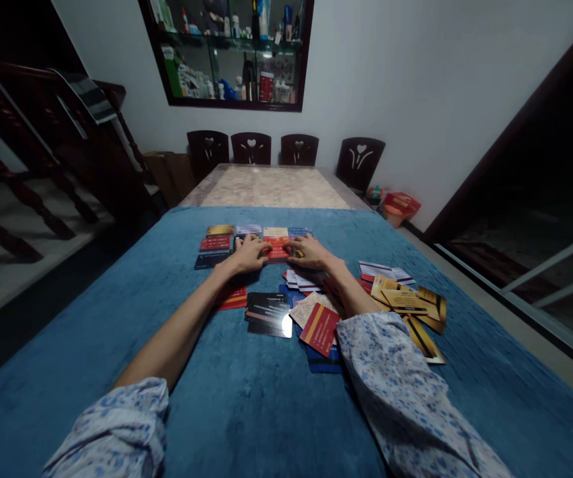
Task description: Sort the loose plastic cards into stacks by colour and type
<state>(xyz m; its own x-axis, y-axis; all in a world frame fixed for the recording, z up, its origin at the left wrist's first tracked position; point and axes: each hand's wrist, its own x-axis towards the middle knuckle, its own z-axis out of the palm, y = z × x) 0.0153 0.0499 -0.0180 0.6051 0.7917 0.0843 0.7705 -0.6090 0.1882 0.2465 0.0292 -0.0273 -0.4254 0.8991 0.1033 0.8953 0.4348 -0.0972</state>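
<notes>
Rows of cards lie flat on a blue cloth, with a gold card (pixel 220 230) at the back left, a red card (pixel 215 244) below it and a dark card (pixel 210 261) in front. My left hand (pixel 250 255) rests over the middle cards, fingers apart, its thumb at the left edge of a red-orange card (pixel 277 249). My right hand (pixel 309 253) lies at that card's right side, fingers spread, partly covering a neighbouring card. Both hands touch the cards' edges from either side. Cards under my palms are partly hidden.
Nearer me are black cards (pixel 269 313), a red-and-gold card (pixel 320 328) on a loose pile, and a partly hidden red card (pixel 234 298). Gold cards (pixel 406 302) and white cards (pixel 376 269) lie at the right. The blue cloth (pixel 246 398) covers the near table; chairs (pixel 299 150) stand beyond.
</notes>
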